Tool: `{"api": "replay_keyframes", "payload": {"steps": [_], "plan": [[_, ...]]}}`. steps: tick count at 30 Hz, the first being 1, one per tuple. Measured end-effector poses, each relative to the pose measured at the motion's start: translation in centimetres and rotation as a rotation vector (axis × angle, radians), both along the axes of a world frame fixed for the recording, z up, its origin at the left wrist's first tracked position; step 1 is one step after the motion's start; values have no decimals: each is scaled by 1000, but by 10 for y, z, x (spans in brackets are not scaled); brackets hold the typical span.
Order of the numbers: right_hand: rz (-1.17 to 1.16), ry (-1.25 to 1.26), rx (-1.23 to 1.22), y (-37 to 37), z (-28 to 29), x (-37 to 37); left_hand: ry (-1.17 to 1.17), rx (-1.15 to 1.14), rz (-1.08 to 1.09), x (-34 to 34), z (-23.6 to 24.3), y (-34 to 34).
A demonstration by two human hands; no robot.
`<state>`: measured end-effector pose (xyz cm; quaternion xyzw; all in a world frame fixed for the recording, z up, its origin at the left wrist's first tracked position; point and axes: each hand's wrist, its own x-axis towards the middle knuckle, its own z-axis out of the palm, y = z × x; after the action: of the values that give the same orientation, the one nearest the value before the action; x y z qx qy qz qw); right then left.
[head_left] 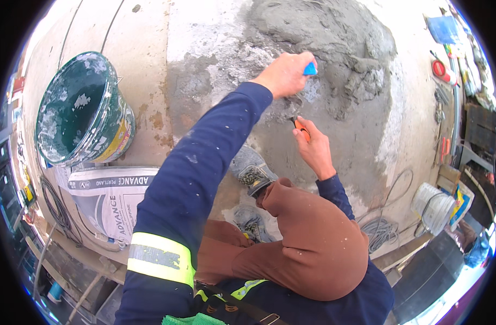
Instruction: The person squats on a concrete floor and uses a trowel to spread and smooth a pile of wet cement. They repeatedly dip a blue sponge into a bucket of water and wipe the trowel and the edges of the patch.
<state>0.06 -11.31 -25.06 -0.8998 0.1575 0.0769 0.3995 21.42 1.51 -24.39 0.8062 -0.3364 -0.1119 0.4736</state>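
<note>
Near the edge of a heap of wet grey mortar (334,38), my left hand (285,75) is closed around a tool with a blue handle (311,69); what the handle ends in is hidden. My right hand (317,149) is lower and closer to my knee. It grips a tool with an orange and black handle (301,130), whose working end I cannot make out. Both hands are over the floor (334,138), which is smeared with thin grey mortar below the heap.
At the left stands a dark green bucket (118,122) spattered with cement. Below it lies a printed cement bag (104,187), with a coiled black cable (56,203) beside it. To the right are a grey cable coil (379,233), a whitish bucket (433,201) and a red round object (438,68).
</note>
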Motion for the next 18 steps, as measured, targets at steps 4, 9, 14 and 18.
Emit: {"api": "replay_keyframes", "payload": {"steps": [4, 9, 14, 18], "plan": [[-1, 77, 49, 2, 37, -18, 57, -24, 124, -19, -1, 2], [46, 3, -23, -1, 2, -13, 59, 55, 121, -29, 13, -12], [50, 14, 47, 5, 15, -5, 102, 219, 208, -46, 35, 1], [29, 4, 4, 10, 15, -18, 106, 225, 253, -44, 30, -11]]}}
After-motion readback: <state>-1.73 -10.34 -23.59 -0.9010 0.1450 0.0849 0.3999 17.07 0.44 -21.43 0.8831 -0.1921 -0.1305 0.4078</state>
